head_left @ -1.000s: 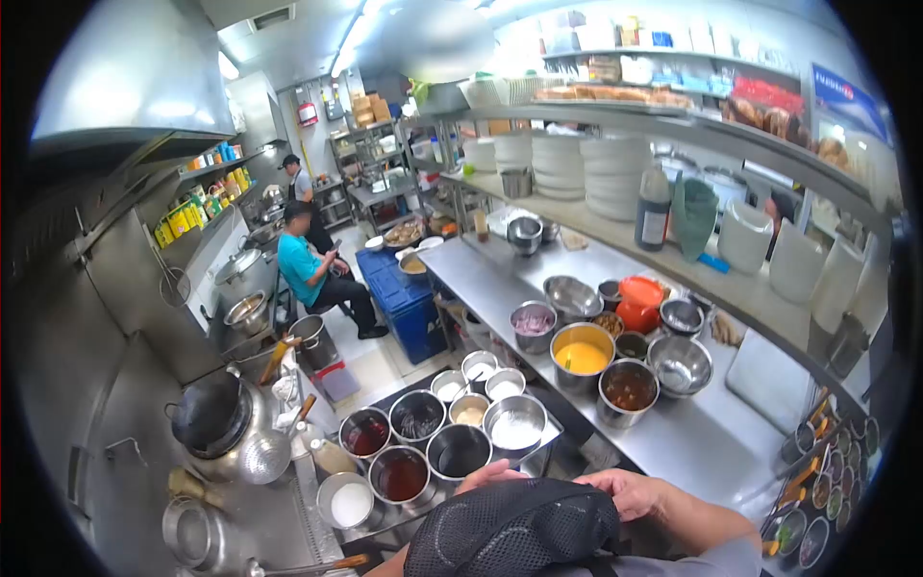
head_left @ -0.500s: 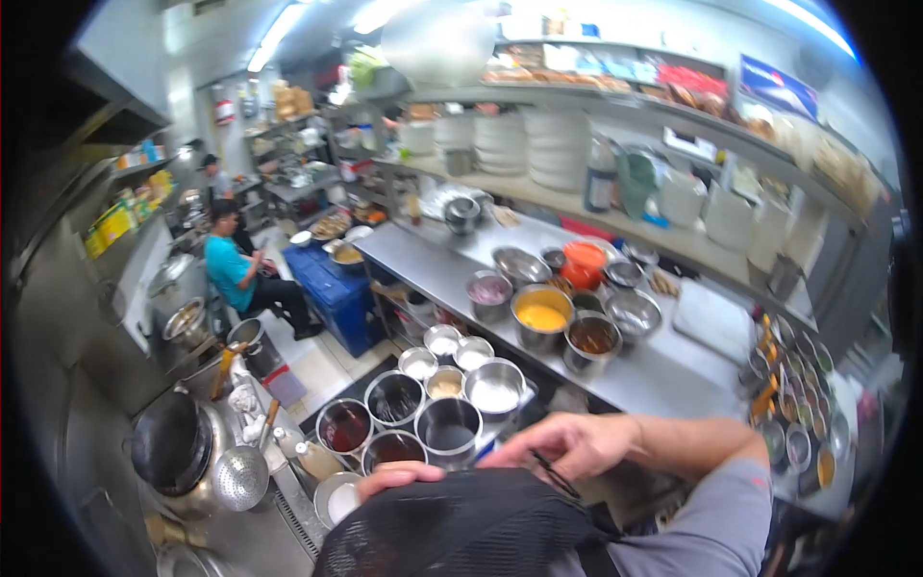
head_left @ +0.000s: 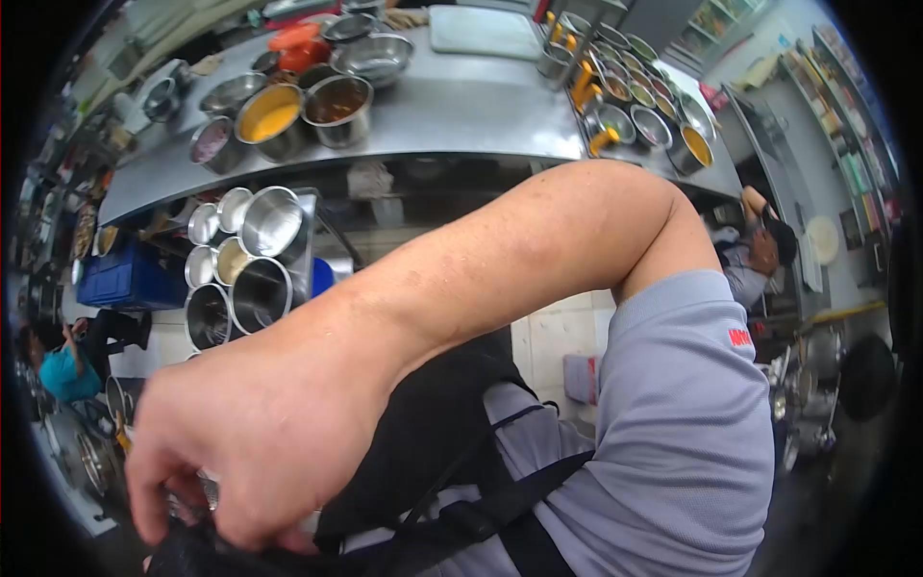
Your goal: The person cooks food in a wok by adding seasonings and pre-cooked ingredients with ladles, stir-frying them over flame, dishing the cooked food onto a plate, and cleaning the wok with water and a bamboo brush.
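My right hand (head_left: 264,433) reaches across my body to the lower left, its forearm crossing the middle of the view. The fingers curl down and close on a piece of black mesh fabric (head_left: 183,550) at the bottom edge. Of my left hand only what looks like a small patch of skin shows at the bottom left, fingers hidden. Beyond my right wrist stand steel pots (head_left: 261,293) and smaller round tins (head_left: 202,223) on a low stand. A black apron (head_left: 433,423) with straps lies over my grey shirt.
Across the steel counter (head_left: 461,111) stand a pot of yellow liquid (head_left: 272,120), a pot of brown sauce (head_left: 336,108), an orange bowl (head_left: 298,43) and a white board (head_left: 486,34). Several condiment tins (head_left: 635,91) stand to the right. One person (head_left: 69,370) sits left, another (head_left: 755,255) is at right.
The view has swung right and down. My right arm now fills the middle, its hand at the lower left on the black mesh. My left hand's fingers have nearly gone from view.
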Motion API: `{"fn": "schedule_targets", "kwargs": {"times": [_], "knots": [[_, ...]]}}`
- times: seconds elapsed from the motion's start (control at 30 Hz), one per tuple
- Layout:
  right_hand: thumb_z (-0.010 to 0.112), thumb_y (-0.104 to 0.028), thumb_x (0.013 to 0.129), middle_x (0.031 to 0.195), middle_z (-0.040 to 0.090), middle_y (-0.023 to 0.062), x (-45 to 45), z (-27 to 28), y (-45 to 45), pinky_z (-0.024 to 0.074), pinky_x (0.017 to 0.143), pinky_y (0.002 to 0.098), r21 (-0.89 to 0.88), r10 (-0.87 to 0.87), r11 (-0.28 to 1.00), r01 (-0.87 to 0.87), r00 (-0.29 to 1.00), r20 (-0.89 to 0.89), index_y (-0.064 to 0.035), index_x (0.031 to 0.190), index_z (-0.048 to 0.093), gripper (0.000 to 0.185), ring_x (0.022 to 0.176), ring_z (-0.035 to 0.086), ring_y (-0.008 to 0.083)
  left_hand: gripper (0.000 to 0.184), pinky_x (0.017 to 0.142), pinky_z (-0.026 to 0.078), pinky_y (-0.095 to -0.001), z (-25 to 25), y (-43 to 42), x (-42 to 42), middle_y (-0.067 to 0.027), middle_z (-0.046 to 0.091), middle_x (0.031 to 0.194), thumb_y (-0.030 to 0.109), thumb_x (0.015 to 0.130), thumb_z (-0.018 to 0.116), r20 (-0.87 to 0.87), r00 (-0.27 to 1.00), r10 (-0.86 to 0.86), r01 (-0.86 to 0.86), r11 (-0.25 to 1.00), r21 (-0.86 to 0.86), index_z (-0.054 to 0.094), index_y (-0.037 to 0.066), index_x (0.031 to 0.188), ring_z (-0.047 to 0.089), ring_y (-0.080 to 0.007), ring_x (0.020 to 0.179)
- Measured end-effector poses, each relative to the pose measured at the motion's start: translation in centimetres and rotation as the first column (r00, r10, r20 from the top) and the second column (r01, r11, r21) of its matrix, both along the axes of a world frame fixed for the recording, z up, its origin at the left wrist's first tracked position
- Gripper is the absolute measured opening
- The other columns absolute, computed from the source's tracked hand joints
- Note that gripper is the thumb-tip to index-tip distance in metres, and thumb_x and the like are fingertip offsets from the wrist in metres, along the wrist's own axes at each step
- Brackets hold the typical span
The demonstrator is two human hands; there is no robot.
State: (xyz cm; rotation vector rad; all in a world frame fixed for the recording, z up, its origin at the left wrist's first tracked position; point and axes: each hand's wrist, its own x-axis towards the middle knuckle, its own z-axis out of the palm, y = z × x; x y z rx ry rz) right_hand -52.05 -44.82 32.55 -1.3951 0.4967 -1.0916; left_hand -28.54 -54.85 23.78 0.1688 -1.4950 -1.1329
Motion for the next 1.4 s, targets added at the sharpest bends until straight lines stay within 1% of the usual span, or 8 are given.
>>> {"fn": "schedule_targets", "kwargs": {"times": [0.5,0.7,0.83,0.9,1.1,1.2,1.33,1.4], "knots": [[0.07,-0.007,0.087,0.091,0.076,0.008,-11.6,-1.7,4.0,0.0609,0.07,0.0303,-0.049,-0.063,0.997,0.061,0.997,-0.05,0.0012,0.123,0.072,0.038,0.079,0.076,0.0175,0.026,0.091,0.059,-0.0456,-1.1,2.3,-8.7,-0.0299,0.067,0.114,0.019,0.1,0.066,0.098,0.993,0.062,-0.058,0.997,-0.042,0.059,0.0,0.117,0.07,-0.039,0.104],[0.058,0.001,0.087,0.115,0.069,0.0117,-16.8,-6.8,1.8,0.0553,0.073,0.0284,0.013,0.266,0.964,-0.266,0.963,-0.043,-0.0007,0.143,0.058,0.056,0.081,0.067,0.0142,0.025,0.09,0.059,-0.0457,-0.4,10.0,-11.1,-0.0297,0.068,0.113,0.018,0.099,0.068,0.121,0.959,0.256,-0.254,0.967,-0.03,0.061,0.001,0.115,0.071,-0.0394,0.104],[0.048,0.012,0.082,0.139,0.063,0.0122,-21.4,-11.7,1.0,0.0486,0.092,0.0264,0.541,0.536,0.748,-0.385,0.831,-0.15,0.0012,0.148,0.056,0.068,0.109,0.058,0.0115,0.03,0.098,0.054,-0.0454,-6.5,15.8,-12.2,-0.0271,0.069,0.119,0.018,0.098,0.071,0.174,0.984,0.032,-0.058,0.988,0.143,0.061,0.002,0.121,0.068,-0.0383,0.111],[0.053,0.012,0.085,0.15,0.057,0.018,-22.4,-15.8,0.5,0.0452,0.107,0.0311,0.561,0.603,0.644,-0.52,0.797,0.046,0.0086,0.145,0.054,0.06,0.13,0.058,0.0201,0.047,0.104,0.049,-0.0447,-7.0,18.7,-11.9,-0.0234,0.062,0.135,0.02,0.091,0.08,0.279,0.959,-0.038,-0.011,0.985,0.172,0.06,0.003,0.129,0.061,-0.0364,0.122],[0.058,0.006,0.098,0.145,0.061,0.0162,-16.4,-18.6,-2.6,0.046,0.11,0.0339,0.599,0.916,0.179,-0.78,0.355,0.188,0.0059,0.146,0.055,0.048,0.13,0.059,0.0195,0.057,0.102,0.051,-0.0432,-7.0,30.7,-8.9,-0.0213,0.059,0.137,0.025,0.087,0.087,0.424,0.888,0.176,-0.262,0.953,0.153,0.062,0.001,0.133,0.062,-0.033,0.121],[0.058,-0.001,0.103,0.122,0.073,0.008,-10.6,-20.2,-4.5,0.0521,0.101,0.0301,0.637,0.984,0.1,-0.764,-0.017,-0.175,-0.0036,0.146,0.059,0.043,0.113,0.067,0.0148,0.049,0.1,0.051,-0.0386,-9.8,36.0,-7.9,-0.0154,0.062,0.133,0.018,0.091,0.083,0.423,0.814,0.398,-0.571,0.682,0.457,0.062,0.002,0.132,0.063,-0.0259,0.12],[0.069,-0.01,0.098,0.108,0.075,0.01,-1.2,-26.1,-5.4,0.0557,0.089,0.0343,0.081,0.501,0.627,-0.775,0.321,-0.804,-0.0013,0.137,0.064,0.041,0.098,0.07,0.0179,0.034,0.091,0.053,-0.0307,-16.2,41.4,-6.4,-0.0048,0.066,0.116,0.017,0.096,0.078,0.627,0.421,0.655,-0.848,0.04,0.528,0.063,0.004,0.124,0.067,-0.0141,0.104],[0.07,-0.011,0.097,0.102,0.073,0.0086,3.7,-31.3,-6.3,0.0549,0.085,0.0319,0.117,0.52,0.76,-0.639,0.489,-0.7,0.0007,0.135,0.064,0.041,0.096,0.068,0.0164,0.03,0.09,0.053,-0.0304,-19.4,43.1,-4.6,-0.0042,0.067,0.114,0.017,0.096,0.077,0.654,0.322,0.684,-0.843,-0.107,0.526,0.063,0.005,0.12,0.067,-0.0132,0.102]]}}
